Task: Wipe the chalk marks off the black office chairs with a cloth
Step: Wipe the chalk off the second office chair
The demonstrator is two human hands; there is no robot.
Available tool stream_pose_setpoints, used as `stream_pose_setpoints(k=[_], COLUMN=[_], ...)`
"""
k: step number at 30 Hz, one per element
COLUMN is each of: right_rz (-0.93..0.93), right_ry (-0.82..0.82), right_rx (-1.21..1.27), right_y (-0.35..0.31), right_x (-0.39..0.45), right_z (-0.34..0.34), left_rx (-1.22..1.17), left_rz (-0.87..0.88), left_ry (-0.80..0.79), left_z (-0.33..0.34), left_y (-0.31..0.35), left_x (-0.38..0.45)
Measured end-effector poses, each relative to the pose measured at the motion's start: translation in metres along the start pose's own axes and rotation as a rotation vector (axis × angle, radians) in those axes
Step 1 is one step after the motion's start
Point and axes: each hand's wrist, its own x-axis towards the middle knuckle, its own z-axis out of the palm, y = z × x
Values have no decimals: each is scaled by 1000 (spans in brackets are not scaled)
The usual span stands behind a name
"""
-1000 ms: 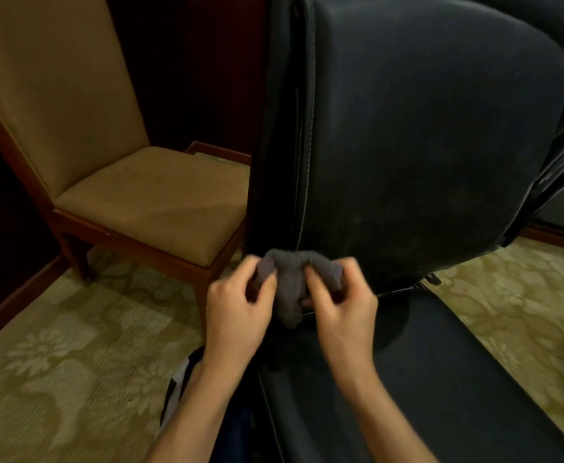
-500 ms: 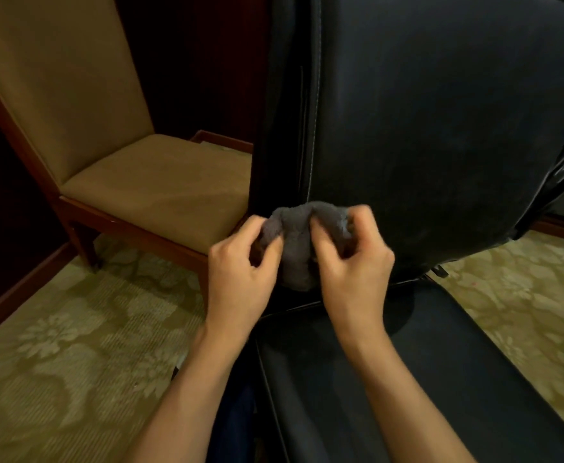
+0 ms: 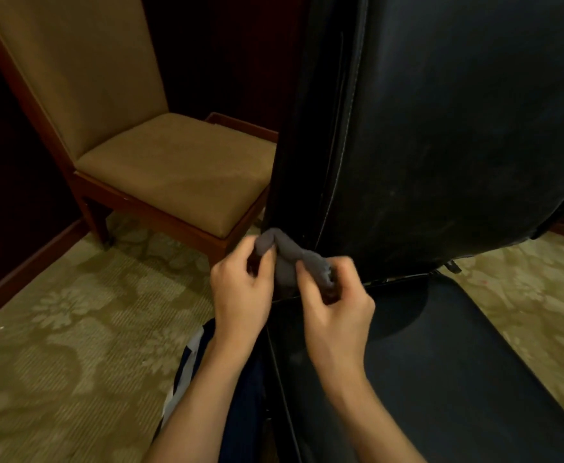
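Left of the grip stood a tan upholstered chair (image 3: 160,155) on patterned carpet (image 3: 73,329). Left hand (image 3: 240,295) and right hand (image 3: 337,312) both pinched the bunched grey cloth (image 3: 287,262). Right of them rose the black office chair (image 3: 457,145), faint pale smudges on its backrest.

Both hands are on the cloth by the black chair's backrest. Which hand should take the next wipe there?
Probably the right hand: it lies directly below the smudged backrest and grips the cloth. The left hand sits off the chair's edge.
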Motion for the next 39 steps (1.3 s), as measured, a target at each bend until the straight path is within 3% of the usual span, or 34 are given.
stream_pose_setpoints(k=[4, 7, 12, 16, 20, 25, 30, 35, 39], right_rz=[-43, -3, 298, 420, 396, 425, 425, 375, 382], right_ry=[99, 95, -109, -122, -98, -104, -96, 5, -59], right_rx=[101, 16, -89, -63, 42, 108, 192, 337, 260], right_y=[-19, 8, 72, 83, 69, 58, 46, 31, 41], right_x=[15, 12, -28, -37, -28, -26, -26, -13, -14], right_z=[-5, -4, 10, 13, 8, 5, 3, -8, -8], left_rx=[-90, -15, 249, 81, -72, 198, 189, 76, 102], left_rz=[105, 81, -272, -425, -383, -189, -198, -68, -122], left_ry=[28, 51, -106, -70, 38, 32, -41, -3, 19], left_z=[4, 19, 21, 17, 20, 29, 21, 17, 24], left_y=[32, 14, -56, -55, -33, -26, -27, -2, -20], left_x=[12, -3, -35, -41, -38, -35, -20, -29, -27])
